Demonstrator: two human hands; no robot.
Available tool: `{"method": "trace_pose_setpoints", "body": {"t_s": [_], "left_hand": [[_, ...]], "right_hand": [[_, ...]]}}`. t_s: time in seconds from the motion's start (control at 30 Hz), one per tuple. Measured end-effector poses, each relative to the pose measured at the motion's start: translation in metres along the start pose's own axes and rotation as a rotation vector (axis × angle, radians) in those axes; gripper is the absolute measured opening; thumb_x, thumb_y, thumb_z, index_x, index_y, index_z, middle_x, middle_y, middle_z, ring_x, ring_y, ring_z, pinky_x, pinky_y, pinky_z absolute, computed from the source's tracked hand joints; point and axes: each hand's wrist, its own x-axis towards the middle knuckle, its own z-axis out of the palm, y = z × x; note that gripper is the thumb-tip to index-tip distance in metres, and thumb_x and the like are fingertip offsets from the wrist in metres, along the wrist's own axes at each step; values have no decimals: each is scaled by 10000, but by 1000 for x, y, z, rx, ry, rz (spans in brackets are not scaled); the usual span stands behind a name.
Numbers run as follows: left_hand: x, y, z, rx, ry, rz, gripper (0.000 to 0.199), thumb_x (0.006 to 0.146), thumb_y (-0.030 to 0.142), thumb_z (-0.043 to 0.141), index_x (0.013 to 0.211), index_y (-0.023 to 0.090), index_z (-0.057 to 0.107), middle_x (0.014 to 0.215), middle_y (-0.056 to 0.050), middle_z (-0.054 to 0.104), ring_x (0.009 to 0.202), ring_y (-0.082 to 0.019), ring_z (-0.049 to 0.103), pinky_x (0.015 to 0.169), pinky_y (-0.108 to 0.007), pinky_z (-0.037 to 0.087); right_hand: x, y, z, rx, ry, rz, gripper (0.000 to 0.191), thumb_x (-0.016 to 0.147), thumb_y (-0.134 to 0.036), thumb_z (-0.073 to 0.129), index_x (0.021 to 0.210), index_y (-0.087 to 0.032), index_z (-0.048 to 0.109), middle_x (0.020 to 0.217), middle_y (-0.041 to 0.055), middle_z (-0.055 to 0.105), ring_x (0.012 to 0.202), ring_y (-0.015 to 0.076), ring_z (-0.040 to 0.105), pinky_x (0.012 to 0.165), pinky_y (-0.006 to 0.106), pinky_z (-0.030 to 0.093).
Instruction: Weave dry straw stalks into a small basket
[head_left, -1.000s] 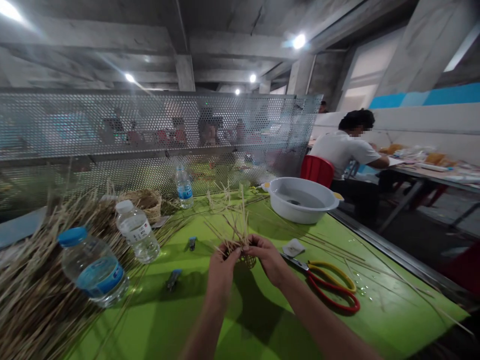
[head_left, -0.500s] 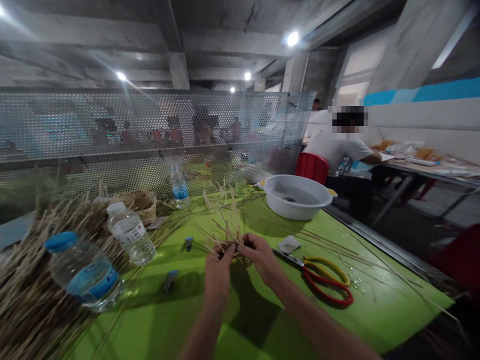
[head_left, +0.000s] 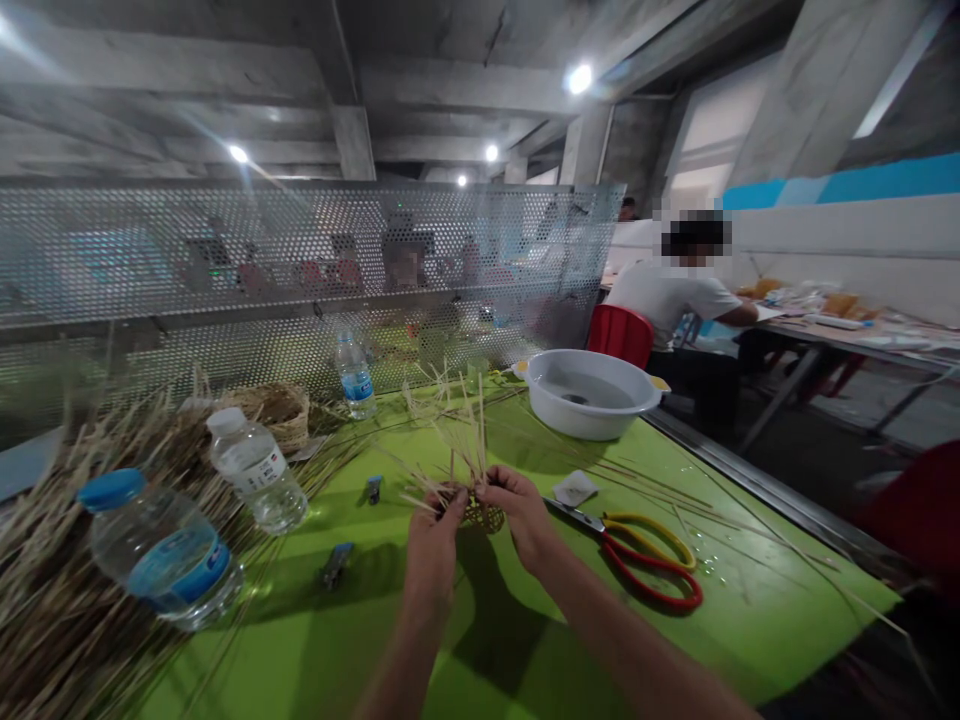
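A small woven straw piece (head_left: pixel 484 512) with loose strips sticking up from its rim is held above the green table (head_left: pixel 315 640). My left hand (head_left: pixel 437 520) grips its left side, thumb toward the middle. On the right side, my right hand (head_left: pixel 517 508) pinches the weave with closed fingers. The fingers hide part of the rim. Scissors (head_left: pixel 645 560) with one yellow and one red handle lie right of my right hand, beside a small white crumpled piece (head_left: pixel 575 488). Two small clips (head_left: pixel 337 566) rest left of my left hand.
A heap of straw (head_left: pixel 67 560) covers the left side, with a woven basket (head_left: pixel 289 415) and several water bottles (head_left: pixel 180 560). A white basin (head_left: pixel 589 400) holds water at the back right. Loose strips (head_left: pixel 660 485) cross the right side. A seated person (head_left: pixel 667 300) is beyond.
The woven piece has tilted slightly in my hands, showing more of its lattice below the fingers. One strip now stands more upright. The whole view has shifted a little.
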Motion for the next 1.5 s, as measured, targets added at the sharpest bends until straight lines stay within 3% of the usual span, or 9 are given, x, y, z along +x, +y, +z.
{"method": "trace_pose_setpoints", "body": {"t_s": [0.33, 0.6, 0.97, 1.2, 1.5], "left_hand": [[6, 7, -8, 186, -118, -5, 262, 672, 382, 746, 817, 166, 720, 833, -73, 723, 835, -252, 627, 818, -346, 469], [16, 11, -16, 340, -98, 102, 124, 643, 313, 732, 639, 191, 713, 710, -70, 695, 763, -252, 608, 759, -331, 461], [8, 10, -9, 185, -129, -28, 218, 641, 356, 753, 713, 151, 729, 711, -70, 699, 733, -228, 613, 739, -323, 472], [11, 4, -14, 264, -65, -37, 178, 686, 347, 724, 735, 176, 715, 749, -53, 707, 760, -220, 610, 739, -313, 460], [12, 8, -12, 277, -134, -37, 194, 676, 319, 715, 784, 160, 736, 779, -56, 733, 809, -230, 639, 803, -330, 478]], "right_hand": [[2, -6, -8, 39, -30, 65, 114, 566, -204, 747, 611, -181, 645, 609, -12, 599, 598, 134, 506, 609, 266, 396], [3, -9, -14, -118, -212, 13, 191, 626, -308, 792, 707, -180, 675, 651, 5, 639, 664, 174, 568, 626, 280, 427], [8, -1, -19, -323, -127, -61, 179, 706, -345, 743, 688, -187, 662, 614, -26, 576, 596, 138, 481, 579, 260, 360], [8, -2, -17, -358, -61, -88, 158, 704, -316, 705, 636, -192, 635, 569, -37, 538, 567, 129, 449, 561, 257, 328], [7, -5, -19, -458, -5, -142, 183, 671, -327, 719, 669, -180, 611, 608, -35, 527, 594, 131, 462, 554, 243, 340]]}}
